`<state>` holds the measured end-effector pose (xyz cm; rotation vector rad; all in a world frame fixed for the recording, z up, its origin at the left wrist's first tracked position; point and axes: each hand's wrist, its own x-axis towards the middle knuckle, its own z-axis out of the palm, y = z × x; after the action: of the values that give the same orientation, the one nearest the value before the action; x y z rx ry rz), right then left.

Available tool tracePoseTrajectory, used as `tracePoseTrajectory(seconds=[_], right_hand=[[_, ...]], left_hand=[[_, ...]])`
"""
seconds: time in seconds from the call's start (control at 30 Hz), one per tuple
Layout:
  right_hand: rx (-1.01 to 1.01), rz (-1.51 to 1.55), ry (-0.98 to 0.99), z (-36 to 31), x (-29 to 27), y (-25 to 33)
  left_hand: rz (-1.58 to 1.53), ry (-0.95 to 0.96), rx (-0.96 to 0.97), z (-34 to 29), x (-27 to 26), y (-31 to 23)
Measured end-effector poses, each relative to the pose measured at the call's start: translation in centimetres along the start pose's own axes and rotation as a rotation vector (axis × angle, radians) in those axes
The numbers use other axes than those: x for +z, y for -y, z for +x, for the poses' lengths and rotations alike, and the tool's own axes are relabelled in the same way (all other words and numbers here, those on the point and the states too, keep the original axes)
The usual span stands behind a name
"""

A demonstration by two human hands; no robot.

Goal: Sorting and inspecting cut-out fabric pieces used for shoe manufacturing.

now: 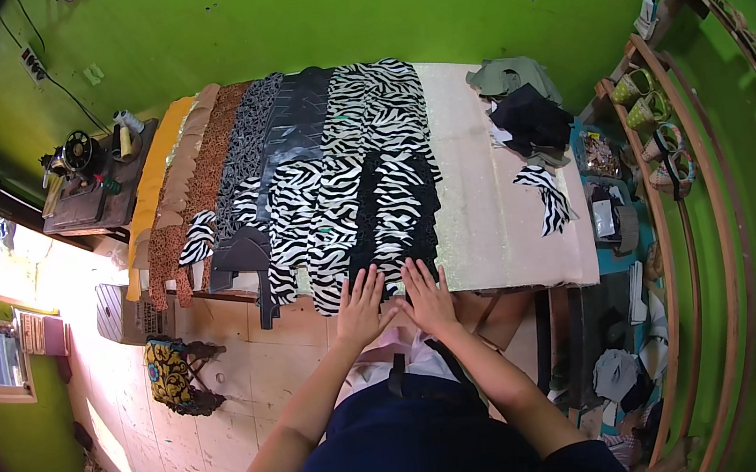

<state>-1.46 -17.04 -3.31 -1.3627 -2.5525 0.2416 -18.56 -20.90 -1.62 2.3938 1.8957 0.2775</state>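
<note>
Both my hands lie side by side at the table's near edge, with the thumbs almost meeting. My left hand (363,308) is flat, fingers stretched over black and zebra-striped pieces. Beside it my right hand (426,298) rests flat too, fingers spread on the lower end of the same row. Under and beyond them overlap zebra-striped cut pieces (308,205), some with black ones (365,223) between. To the left run rows of dark grey pieces (298,104), grey patterned pieces (254,110), brown spotted pieces (219,133), tan pieces (183,161) and yellow pieces (159,159).
A pale sheet (476,186) covers the table's right part, with dark fabric scraps (530,113) and a striped scrap (543,197) on it. A sewing machine (80,155) stands at left, a patterned stool (170,375) below. At right, a wooden rack (668,134) holds shoes (668,158).
</note>
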Motion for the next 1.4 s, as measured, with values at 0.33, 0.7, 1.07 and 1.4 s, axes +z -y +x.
tracePoseTrajectory(seconds=[0.33,0.7,1.07,1.4], right_hand=[[0.215,0.18,-0.333,1.1,-2.6,-7.4],[0.216,0.128,-0.348,2.4,-7.5,-19.6],[0.385,-0.147,-0.585,8.9,-15.3,-32.8],[0.001,0.087,-0.802,12.8,-21.4,-34.5]], left_hand=[[-0.192,-0.217,-0.281,2.5,-2.8,-1.5],[-0.067,-0.102,0.138,17.9,0.6,-12.3],[-0.098,-0.115,0.174,30.2,1.4,-18.4],[-0.456,-0.37,0.093,33.5,-4.6,-21.2]])
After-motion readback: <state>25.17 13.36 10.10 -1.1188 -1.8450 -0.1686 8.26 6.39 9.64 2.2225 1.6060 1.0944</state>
